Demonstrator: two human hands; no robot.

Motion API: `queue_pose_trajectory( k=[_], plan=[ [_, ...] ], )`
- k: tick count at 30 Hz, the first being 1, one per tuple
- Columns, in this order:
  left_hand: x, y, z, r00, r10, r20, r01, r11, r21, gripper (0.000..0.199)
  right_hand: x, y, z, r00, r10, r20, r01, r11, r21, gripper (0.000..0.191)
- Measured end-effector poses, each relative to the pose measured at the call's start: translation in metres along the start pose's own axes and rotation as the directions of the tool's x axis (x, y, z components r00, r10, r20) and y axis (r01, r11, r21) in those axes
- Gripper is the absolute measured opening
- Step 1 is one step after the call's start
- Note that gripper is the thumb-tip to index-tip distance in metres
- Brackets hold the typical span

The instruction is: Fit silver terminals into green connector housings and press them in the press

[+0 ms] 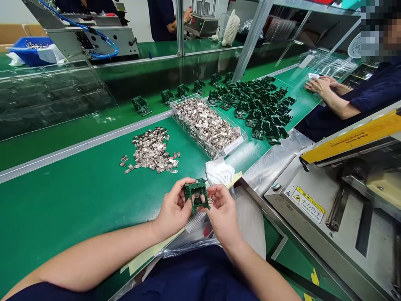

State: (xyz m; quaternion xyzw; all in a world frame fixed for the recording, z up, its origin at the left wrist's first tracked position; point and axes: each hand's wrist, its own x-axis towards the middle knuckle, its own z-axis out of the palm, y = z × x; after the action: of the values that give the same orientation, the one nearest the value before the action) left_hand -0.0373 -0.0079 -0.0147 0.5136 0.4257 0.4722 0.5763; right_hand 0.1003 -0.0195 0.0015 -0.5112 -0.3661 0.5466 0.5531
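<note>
- Green frame (196, 190) sits near the table edge, left hand (172, 213) and right hand (224, 215) pinching its opposite sides, probably so we steady it evenly (its open middle faces us).
- Loose metal clips (153, 152) lie beside the clear box (242, 135), seemingly spread for easy picking.

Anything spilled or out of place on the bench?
Possibly: small metal pieces lie loose on the green table, a few apart from the pile, while similar ones fill the clear box nearby. That may be deliberate. I see no damage.
</note>
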Motion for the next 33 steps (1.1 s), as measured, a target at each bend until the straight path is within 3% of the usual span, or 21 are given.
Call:
queue_pose_trajectory(
  k=[16, 21, 24, 26, 30, 33],
  plan=[
    [-0.016, 0.003, 0.011, 0.998, -0.01, 0.055, 0.005, 0.996, 0.086, 0.042, -0.022, 0.01, -0.009, 0.996, -0.007, -0.085, 0.017, 0.993, 0.119, 0.035],
    [-0.013, 0.007, 0.016, 0.993, -0.042, 0.111, 0.041, 0.999, 0.009, 0.043, -0.027, 0.011, -0.027, 0.997, 0.017, -0.072, -0.011, 0.996, 0.091, 0.031],
    [-0.002, 0.005, 0.019, 0.997, -0.061, 0.039, 0.064, 0.996, -0.061, 0.046, -0.031, 0.02, -0.045, 0.988, -0.012, -0.152, 0.013, 1.0, 0.01, 0.027],
    [0.007, 0.0, 0.021, 0.999, -0.032, -0.039, 0.029, 0.997, -0.066, 0.047, -0.032, 0.031, -0.052, 0.989, 0.02, -0.145, -0.027, 0.999, -0.046, 0.031],
    [0.018, -0.011, 0.023, 0.994, 0.076, -0.08, -0.078, 0.997, -0.028, 0.045, -0.025, 0.052, -0.048, 0.997, 0.069, -0.043, -0.073, 0.992, -0.101, 0.038],
    [0.017, -0.013, 0.023, 0.991, 0.11, -0.077, -0.11, 0.994, -0.001, 0.043, -0.017, 0.061, -0.041, 0.998, 0.023, -0.065, -0.03, 0.993, -0.11, 0.039]
  ],
)
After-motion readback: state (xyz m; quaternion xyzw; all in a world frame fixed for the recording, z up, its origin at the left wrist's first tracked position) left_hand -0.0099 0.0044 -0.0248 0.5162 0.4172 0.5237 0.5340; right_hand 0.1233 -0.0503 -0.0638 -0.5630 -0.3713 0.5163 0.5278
